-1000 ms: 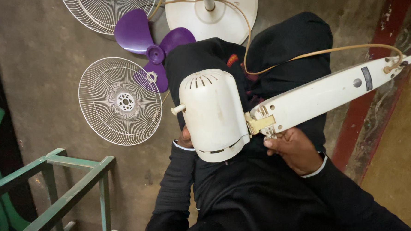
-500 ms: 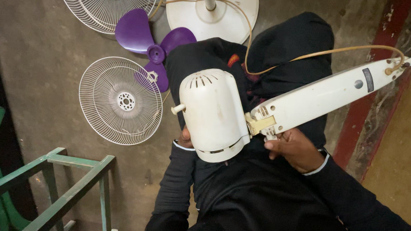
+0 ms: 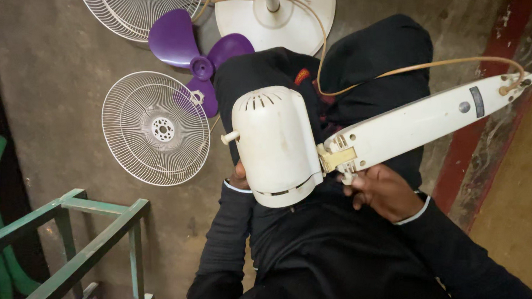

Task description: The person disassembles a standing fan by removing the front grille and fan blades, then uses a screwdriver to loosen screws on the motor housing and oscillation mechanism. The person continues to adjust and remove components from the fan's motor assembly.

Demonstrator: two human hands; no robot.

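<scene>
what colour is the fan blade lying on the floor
Purple fan blade, plain with no pattern; the head view shows it.

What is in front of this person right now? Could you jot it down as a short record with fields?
Place: bare concrete floor, seen from above
Held thing: white fan motor housing joined to a long white stand neck, lying across the person's lap
Left hand: mostly hidden under the housing
Right hand: at the joint between housing and neck
Cord: tan cable running from the neck's far end
On the floor: purple fan blade, white wire grille, second grille, round white base
Nearby: green metal frame
</scene>
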